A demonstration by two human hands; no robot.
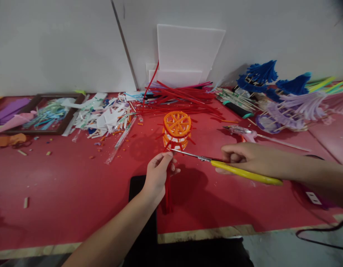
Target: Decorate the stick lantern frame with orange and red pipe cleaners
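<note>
My left hand [159,171] pinches red pipe cleaners [168,193], whose long ends hang below my fingers toward the table's front. In my right hand [243,159] are scissors [238,171] with yellow handles. Their blades point left and reach the tips of my left fingers, where the red strands poke up. Just behind stands a small round structure [177,124] of orange pipe cleaner with a spoked top, a white band lower down and short red pieces sticking out. Whether the blades touch a strand, I cannot tell.
Behind lies a pile of red pipe cleaners [185,98]. A glue gun [240,131] rests at right, near blue and lilac fringed pieces [293,107]. White scraps [110,115] and a brown frame [61,126] are at left. A dark flat object [136,183] lies under my left arm.
</note>
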